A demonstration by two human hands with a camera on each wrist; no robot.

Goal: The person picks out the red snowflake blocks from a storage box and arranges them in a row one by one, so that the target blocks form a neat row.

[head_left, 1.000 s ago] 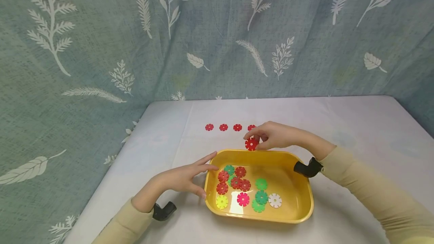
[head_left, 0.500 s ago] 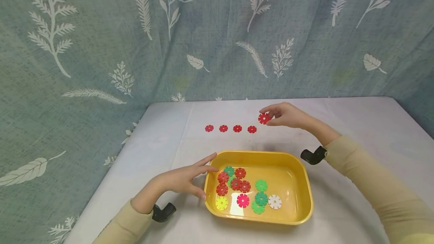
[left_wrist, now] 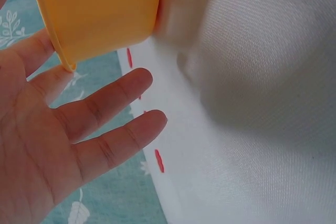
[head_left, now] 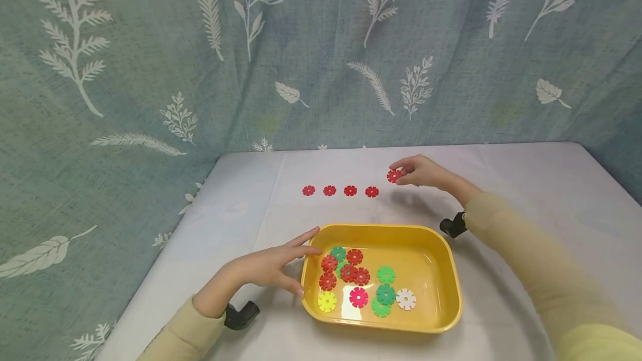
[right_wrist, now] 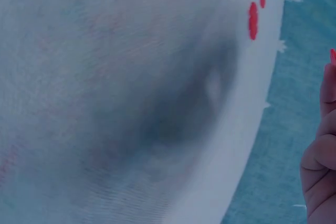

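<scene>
My right hand pinches a red notched disc, a snowflake building piece, above the table past the right end of a row of several red discs. In the right wrist view the fingers sit at the right edge, with only a sliver of the held disc showing. My left hand rests with spread fingers at the left rim of a yellow plastic tub. From the left wrist, two fingers touch the tub's rim and two others stretch out beside it.
Inside the tub lie red, green, yellow, pink and white discs, some overlapping. The tub stands near the front of a white-covered table. A patterned green-blue cloth hangs behind and to the left.
My right hand has lifted the red disc from over the tub's back rim to beyond the row's right end, now slightly farther right. My left hand stays at the rim.
</scene>
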